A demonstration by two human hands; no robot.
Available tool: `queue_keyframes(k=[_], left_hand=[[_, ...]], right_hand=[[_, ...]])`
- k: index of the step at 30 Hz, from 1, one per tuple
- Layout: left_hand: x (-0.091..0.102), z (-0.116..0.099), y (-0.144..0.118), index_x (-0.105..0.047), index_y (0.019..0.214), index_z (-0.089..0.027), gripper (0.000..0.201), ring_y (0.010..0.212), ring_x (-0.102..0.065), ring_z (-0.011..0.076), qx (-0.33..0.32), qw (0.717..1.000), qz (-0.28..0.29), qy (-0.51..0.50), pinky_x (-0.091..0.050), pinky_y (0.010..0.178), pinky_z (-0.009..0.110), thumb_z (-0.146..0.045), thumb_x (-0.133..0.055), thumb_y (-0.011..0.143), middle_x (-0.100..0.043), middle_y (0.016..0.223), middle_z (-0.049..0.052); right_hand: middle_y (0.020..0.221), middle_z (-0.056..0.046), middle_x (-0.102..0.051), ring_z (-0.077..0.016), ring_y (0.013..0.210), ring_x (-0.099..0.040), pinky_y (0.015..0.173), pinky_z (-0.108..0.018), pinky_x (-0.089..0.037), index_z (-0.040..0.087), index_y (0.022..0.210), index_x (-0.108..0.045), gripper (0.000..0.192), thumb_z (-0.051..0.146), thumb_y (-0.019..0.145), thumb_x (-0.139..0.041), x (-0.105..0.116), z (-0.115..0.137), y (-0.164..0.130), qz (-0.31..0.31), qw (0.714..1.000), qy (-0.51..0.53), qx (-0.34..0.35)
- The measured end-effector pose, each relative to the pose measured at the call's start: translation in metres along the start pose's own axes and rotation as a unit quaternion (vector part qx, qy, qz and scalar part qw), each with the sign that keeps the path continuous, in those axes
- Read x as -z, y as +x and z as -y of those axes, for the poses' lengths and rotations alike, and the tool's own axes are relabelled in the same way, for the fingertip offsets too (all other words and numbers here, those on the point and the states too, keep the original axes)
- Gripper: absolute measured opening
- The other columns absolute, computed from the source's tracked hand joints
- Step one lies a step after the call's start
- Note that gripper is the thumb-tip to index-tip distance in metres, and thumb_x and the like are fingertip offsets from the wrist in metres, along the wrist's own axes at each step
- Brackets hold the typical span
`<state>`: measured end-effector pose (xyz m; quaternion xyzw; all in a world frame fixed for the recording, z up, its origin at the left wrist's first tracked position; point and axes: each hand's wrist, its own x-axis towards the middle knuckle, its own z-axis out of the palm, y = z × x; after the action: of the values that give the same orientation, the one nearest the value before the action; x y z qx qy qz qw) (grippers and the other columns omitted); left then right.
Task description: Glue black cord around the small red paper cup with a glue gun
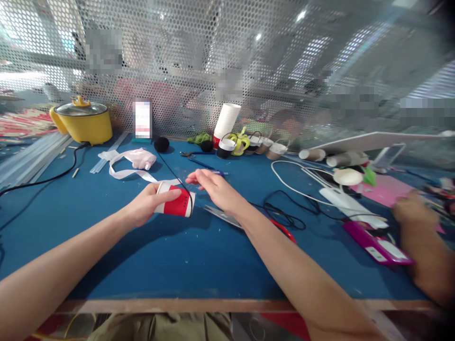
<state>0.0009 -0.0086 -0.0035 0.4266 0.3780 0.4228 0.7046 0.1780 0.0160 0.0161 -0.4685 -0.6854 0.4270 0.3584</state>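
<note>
My left hand [147,204] grips a red and white paper cup [177,201] lying on its side just above the blue table [170,265]. A thin black yarn strand [169,167] runs from a black yarn ball [161,144] at the back down across the cup. My right hand [213,184] hovers just right of the cup, fingers pinched around the strand near the cup's rim. Scissors with red handles [245,221] lie under my right wrist.
A yellow electric pot [82,121], glue sticks [31,158], white ribbon [133,171], a stack of paper cups [225,124] and finished cup baskets [256,144] line the back by a perforated screen. Cables [284,215], a purple tool [373,241] and another person's hand [414,213] are on the right.
</note>
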Motion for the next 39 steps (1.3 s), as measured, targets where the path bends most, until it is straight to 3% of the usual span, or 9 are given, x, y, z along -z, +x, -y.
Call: queue_keyframes(k=[5, 15, 18, 22, 24, 27, 31, 35, 39], left_hand=[[0.003, 0.007, 0.002, -0.066, 0.063, -0.012, 0.024, 0.047, -0.057, 0.0106, 0.017, 1.0, 0.02, 0.016, -0.043, 0.048, 0.02, -0.034, -0.074, 0.06, -0.066, 0.057, 0.002], [-0.002, 0.009, 0.005, -0.061, 0.058, -0.012, 0.022, 0.044, -0.056, 0.0112, 0.04, 0.998, -0.054, 0.01, -0.041, 0.044, 0.02, -0.031, -0.072, 0.06, -0.064, 0.052, 0.003], [-0.003, 0.008, 0.006, -0.059, 0.054, -0.012, 0.021, 0.04, -0.052, 0.0098, 0.041, 0.997, -0.07, 0.016, -0.039, 0.042, 0.02, -0.029, -0.069, 0.061, -0.06, 0.047, 0.001], [-0.003, 0.003, 0.006, -0.062, 0.058, -0.011, 0.02, 0.043, -0.055, 0.0112, 0.04, 0.993, -0.107, 0.012, -0.041, 0.044, 0.021, -0.029, -0.069, 0.062, -0.063, 0.051, 0.003], [-0.004, 0.001, 0.006, -0.062, 0.059, -0.011, 0.02, 0.044, -0.056, 0.0115, 0.033, 0.992, -0.124, 0.006, -0.042, 0.045, 0.021, -0.029, -0.069, 0.062, -0.064, 0.052, 0.003], [-0.006, 0.0, 0.003, -0.063, 0.06, -0.012, 0.019, 0.044, -0.055, 0.012, 0.006, 0.991, -0.135, 0.008, -0.043, 0.045, 0.022, -0.031, -0.069, 0.063, -0.063, 0.051, 0.002], [-0.01, 0.005, -0.008, -0.066, 0.058, -0.014, 0.027, 0.049, -0.056, 0.0133, -0.094, 0.986, -0.046, 0.133, -0.043, 0.049, 0.023, -0.038, -0.063, 0.07, -0.065, 0.055, 0.003], [-0.012, 0.012, -0.019, -0.07, 0.063, -0.014, 0.033, 0.052, -0.054, 0.0128, -0.176, 0.92, 0.114, 0.331, -0.039, 0.051, 0.022, -0.036, -0.053, 0.08, -0.066, 0.058, 0.004], [-0.009, 0.014, -0.014, -0.07, 0.061, -0.013, 0.033, 0.053, -0.056, 0.0125, -0.134, 0.952, 0.083, 0.262, -0.04, 0.051, 0.021, -0.037, -0.054, 0.079, -0.068, 0.06, 0.005]], right_hand=[[0.095, -0.006, -0.065, -0.0175, 0.093, -0.058, 0.087, -0.033, -0.041, 0.018, 0.087, -0.064, 0.053, 0.062, 0.082, -0.035, -0.016, 0.015, 0.006, 0.126, 0.988, 0.088, 0.003], [0.102, -0.005, -0.064, -0.0187, 0.098, -0.057, 0.087, -0.033, -0.041, 0.02, 0.096, -0.061, 0.051, 0.056, 0.087, -0.026, -0.024, 0.029, -0.001, 0.156, 0.98, -0.05, 0.112], [0.101, -0.006, -0.065, -0.0183, 0.096, -0.059, 0.084, -0.032, -0.043, 0.021, 0.099, -0.059, 0.045, 0.052, 0.089, -0.029, -0.011, 0.022, 0.005, 0.1, 0.983, -0.088, 0.123], [0.094, -0.008, -0.067, -0.0193, 0.085, -0.062, 0.077, -0.03, -0.045, 0.017, 0.096, -0.06, 0.03, 0.039, 0.087, -0.042, 0.029, 0.005, 0.021, -0.076, 0.94, -0.331, 0.015], [0.095, -0.012, -0.067, -0.0234, 0.09, -0.061, 0.077, -0.032, -0.043, 0.015, 0.091, -0.063, 0.023, 0.03, 0.084, -0.046, 0.048, -0.008, 0.026, -0.094, 0.887, -0.444, -0.088], [0.084, -0.018, -0.068, -0.0296, 0.085, -0.062, 0.072, -0.034, -0.044, 0.012, 0.072, -0.067, 0.009, 0.015, 0.07, -0.059, 0.062, -0.03, 0.03, -0.061, 0.867, -0.471, -0.153], [0.095, -0.021, -0.066, -0.0312, 0.095, -0.06, 0.075, -0.032, -0.043, 0.009, 0.076, -0.068, 0.015, 0.01, 0.063, -0.061, 0.057, -0.049, 0.031, -0.053, 0.86, -0.475, -0.18], [0.096, -0.022, -0.065, -0.0313, 0.094, -0.06, 0.076, -0.033, -0.043, 0.007, 0.086, -0.066, 0.021, 0.013, 0.067, -0.059, 0.053, -0.052, 0.032, -0.075, 0.872, -0.445, -0.187], [0.099, -0.019, -0.065, -0.0294, 0.092, -0.061, 0.074, -0.033, -0.045, 0.007, 0.1, -0.06, 0.033, 0.014, 0.068, -0.058, 0.058, -0.048, 0.032, -0.127, 0.897, -0.387, -0.174]])
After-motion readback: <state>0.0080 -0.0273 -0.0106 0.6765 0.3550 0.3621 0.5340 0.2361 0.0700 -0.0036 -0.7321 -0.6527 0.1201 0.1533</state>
